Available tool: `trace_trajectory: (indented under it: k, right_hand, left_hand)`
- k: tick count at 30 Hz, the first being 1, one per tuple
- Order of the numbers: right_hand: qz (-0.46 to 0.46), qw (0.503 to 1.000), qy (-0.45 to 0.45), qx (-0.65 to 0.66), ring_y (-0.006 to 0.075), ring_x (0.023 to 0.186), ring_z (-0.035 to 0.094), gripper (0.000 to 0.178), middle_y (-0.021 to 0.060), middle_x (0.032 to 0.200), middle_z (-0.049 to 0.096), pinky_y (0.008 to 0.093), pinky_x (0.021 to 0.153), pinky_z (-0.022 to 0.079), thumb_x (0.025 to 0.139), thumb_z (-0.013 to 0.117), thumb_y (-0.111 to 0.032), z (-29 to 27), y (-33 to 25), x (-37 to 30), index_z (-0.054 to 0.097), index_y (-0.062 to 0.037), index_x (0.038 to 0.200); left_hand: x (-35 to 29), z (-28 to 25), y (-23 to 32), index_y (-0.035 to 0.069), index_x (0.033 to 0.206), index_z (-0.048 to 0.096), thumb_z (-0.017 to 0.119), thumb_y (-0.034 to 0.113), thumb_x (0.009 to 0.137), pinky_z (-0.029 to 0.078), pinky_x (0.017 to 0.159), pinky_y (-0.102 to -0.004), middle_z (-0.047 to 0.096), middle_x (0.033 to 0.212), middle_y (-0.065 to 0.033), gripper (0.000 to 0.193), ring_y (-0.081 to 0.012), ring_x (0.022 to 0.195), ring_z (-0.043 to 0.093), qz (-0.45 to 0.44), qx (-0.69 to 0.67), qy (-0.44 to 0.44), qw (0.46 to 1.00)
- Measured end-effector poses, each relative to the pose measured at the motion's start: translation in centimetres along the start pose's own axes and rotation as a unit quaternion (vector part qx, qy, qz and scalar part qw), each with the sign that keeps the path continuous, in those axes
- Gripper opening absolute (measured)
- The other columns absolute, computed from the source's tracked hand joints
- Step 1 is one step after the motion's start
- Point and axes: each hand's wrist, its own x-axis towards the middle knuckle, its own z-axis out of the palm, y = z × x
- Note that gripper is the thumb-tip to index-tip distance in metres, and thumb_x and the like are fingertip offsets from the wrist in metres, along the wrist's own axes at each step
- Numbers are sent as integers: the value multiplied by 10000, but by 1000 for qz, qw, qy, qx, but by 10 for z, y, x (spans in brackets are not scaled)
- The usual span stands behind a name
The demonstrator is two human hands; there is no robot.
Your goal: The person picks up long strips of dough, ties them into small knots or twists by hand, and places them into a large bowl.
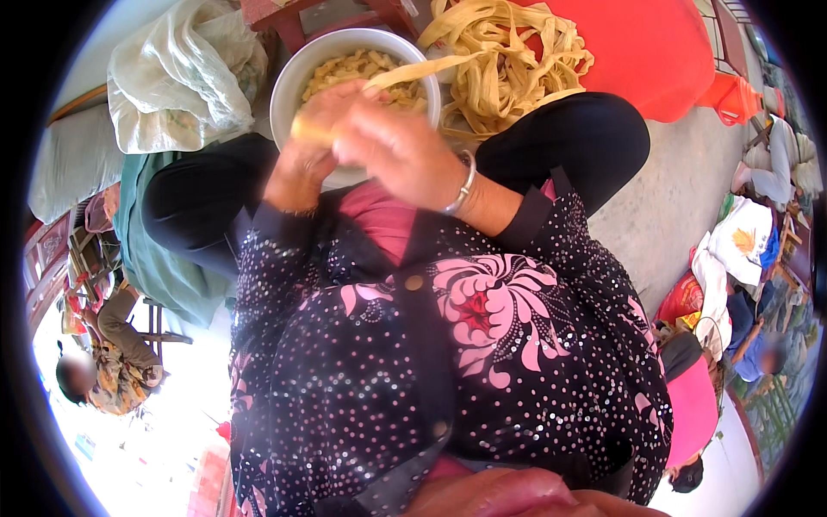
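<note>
A white round basin (282, 86) stands in front of me, partly filled with small yellowish folded pieces (366, 65). Above its near side my two hands meet. My left hand (297, 168) is closed around a small yellow wad, which looks like part of a long flat yellow strip (422, 71). Across it lies my right hand (396, 151), a metal bangle (465, 183) on its wrist; motion blurs its fingers, so their grip does not show. From the hands the strip runs right to a loose heap of the same strips (508, 73).
Red cloth or sheeting (646, 52) spreads beyond the heap. A white translucent sack (181, 77) sits at the far left, near a dark red wooden stool (327, 13). My black-trousered knees flank the basin. Other people sit at the left (116, 353) and right edges.
</note>
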Motion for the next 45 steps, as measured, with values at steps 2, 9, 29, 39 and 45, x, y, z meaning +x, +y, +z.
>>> trace_trajectory:
  k: [2, 9, 29, 39, 45]
  right_hand:
    - [-22, 991, 114, -62, 314, 661, 545, 191, 130, 704, 525, 391, 589, 421, 893, 550, -188, -8, 7, 10, 548, -14, 815]
    - [46, 987, 130, -85, 309, 587, 489, 252, 146, 638, 489, 378, 558, 398, 893, 535, -225, -18, 28, 24, 535, -3, 774]
    - [20, 997, 6, -68, 108, 749, 630, 265, 43, 764, 642, 234, 660, 482, 941, 529, -271, -48, 25, 3, 579, -16, 990]
    - [201, 954, 36, 218, 46, 369, 336, 381, -36, 504, 407, 201, 361, 272, 961, 451, -379, -39, 44, -6, 552, -38, 823]
    - [210, 960, 32, 184, 71, 433, 435, 349, -8, 571, 485, 214, 419, 358, 965, 453, -339, -42, 44, -6, 567, -20, 880]
  left_hand:
    - [-5, -15, -2, -7, 994, 609, 557, 144, 905, 409, 557, -181, 581, 783, 14, 183, -36, 651, 493, 25, 94, 22, 995]
    - [-23, 8, 13, -24, 920, 604, 588, 54, 875, 449, 640, -222, 579, 883, -58, 92, -101, 745, 537, 342, 468, 130, 804]
    - [-20, 24, 10, 0, 1133, 585, 521, 57, 918, 442, 894, -257, 622, 1061, -55, 231, -115, 984, 569, 166, -52, -11, 985]
    - [-5, 14, 2, -4, 1181, 571, 511, 113, 915, 455, 838, -287, 627, 1022, -106, 297, -173, 939, 594, 344, 406, 40, 846]
    - [-1, 33, -8, -31, 1168, 561, 517, 230, 935, 476, 764, -295, 634, 963, -157, 353, -189, 855, 614, 299, 430, 112, 845]
